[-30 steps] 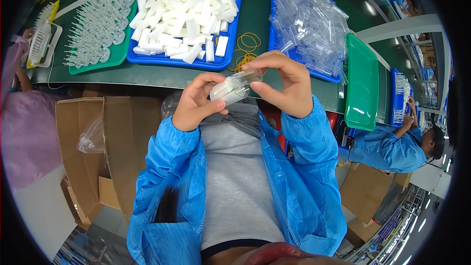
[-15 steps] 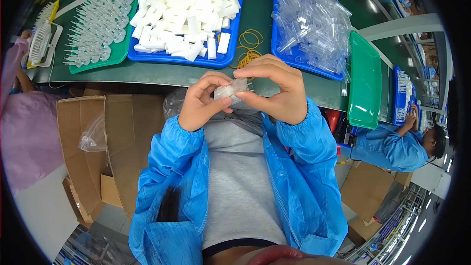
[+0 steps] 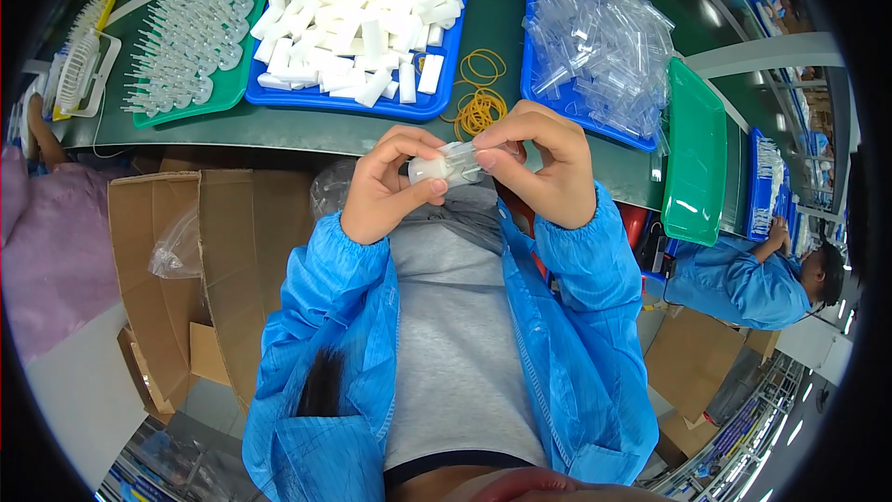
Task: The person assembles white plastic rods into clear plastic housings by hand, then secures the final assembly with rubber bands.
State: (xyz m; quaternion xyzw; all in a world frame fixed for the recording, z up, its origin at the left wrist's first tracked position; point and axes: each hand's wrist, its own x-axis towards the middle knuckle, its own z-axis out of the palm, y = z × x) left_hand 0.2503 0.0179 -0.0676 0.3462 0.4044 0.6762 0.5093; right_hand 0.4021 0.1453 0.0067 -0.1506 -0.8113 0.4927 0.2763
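1. The left hand (image 3: 386,193) and right hand (image 3: 544,167) are close together in front of the chest, both pinching one small clear plastic tube (image 3: 448,165) with a white piece in its left end.
2. Judging by that, this piece looks partly assembled, not yet set down.
3. Just beyond lie yellow rubber bands (image 3: 478,102) on the green table (image 3: 307,130).
4. A blue tray (image 3: 409,110) of white blocks, another blue tray (image 3: 531,84) of clear tubes and a green tray (image 3: 200,107) of funnel-shaped parts are all well stocked, so plenty seems left.
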